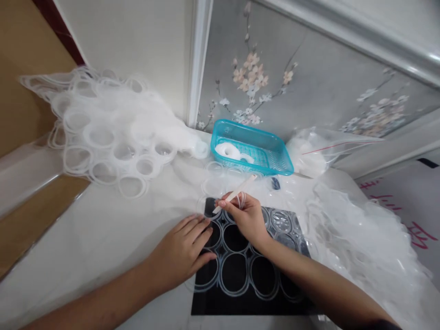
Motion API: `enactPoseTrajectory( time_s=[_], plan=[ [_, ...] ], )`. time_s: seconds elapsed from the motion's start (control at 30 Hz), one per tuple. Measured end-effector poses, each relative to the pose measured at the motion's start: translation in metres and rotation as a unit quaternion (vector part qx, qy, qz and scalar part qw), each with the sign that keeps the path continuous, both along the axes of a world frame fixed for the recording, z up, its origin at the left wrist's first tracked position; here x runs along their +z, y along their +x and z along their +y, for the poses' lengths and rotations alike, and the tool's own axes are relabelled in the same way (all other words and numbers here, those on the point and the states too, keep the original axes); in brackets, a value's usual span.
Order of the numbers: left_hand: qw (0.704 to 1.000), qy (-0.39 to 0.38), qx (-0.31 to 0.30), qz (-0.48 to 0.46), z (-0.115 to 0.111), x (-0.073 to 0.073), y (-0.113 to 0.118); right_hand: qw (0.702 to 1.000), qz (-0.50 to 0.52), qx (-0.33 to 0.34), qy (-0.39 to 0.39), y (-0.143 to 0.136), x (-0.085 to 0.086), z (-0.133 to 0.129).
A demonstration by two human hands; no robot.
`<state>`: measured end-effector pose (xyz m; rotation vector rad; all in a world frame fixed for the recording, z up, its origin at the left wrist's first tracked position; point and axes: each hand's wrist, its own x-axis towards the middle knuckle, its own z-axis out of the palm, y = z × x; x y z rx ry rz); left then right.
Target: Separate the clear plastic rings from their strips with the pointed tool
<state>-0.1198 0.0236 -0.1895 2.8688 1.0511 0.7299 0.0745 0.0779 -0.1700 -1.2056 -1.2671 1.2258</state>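
Observation:
A pale flat stick (244, 185) is pinched in my right hand (248, 219), its lower tip touching near the top left of a black sheet (220, 306). Thin white rings loop round the fingers of that hand. Over the black sheet lies a translucent whitish sheet of joined rings (249, 270), with round openings showing black. My left hand (189, 245) rests flat on the left edge of the ring sheet, fingers stretched out and holding nothing. The right palm and forearm hide part of the sheet.
A blue plastic basket (287, 160) with white ring pieces (227, 150) stands against the wall. Left of it rises a pile of white ring sheets (103, 135). A zip bag of white material (309, 151) and a heap of translucent sheets (364, 238) lie on the right.

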Motion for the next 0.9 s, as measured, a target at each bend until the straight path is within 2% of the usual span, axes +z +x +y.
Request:
enactPoseTrajectory(
  time_s=[0.17,0.4,0.47,0.6,0.67,0.73,0.9],
  plan=[
    [1.000,-0.006,0.000,-0.008,0.000,0.001,0.001,1.000,-0.019,-0.013,0.006,0.002,-0.011,-0.005],
    [1.000,-0.019,-0.001,-0.014,0.000,0.000,0.001,0.999,-0.031,-0.029,0.018,0.005,-0.016,-0.007],
    [1.000,-0.019,-0.001,-0.009,0.000,0.001,0.001,0.999,-0.039,-0.008,0.036,0.006,-0.015,-0.006],
    [1.000,-0.013,0.002,0.001,0.000,0.002,0.003,0.988,-0.074,0.109,0.087,0.015,-0.015,-0.004],
    [1.000,0.000,0.006,0.012,-0.002,0.001,0.003,0.969,-0.125,0.169,0.132,0.021,-0.016,-0.002],
    [0.999,0.018,0.013,0.025,-0.004,-0.001,0.004,0.936,-0.185,0.219,0.205,0.027,-0.017,0.000],
    [0.998,0.037,0.030,0.043,-0.012,-0.004,0.008,0.810,-0.321,0.299,0.388,0.036,-0.018,-0.001]
  ],
)
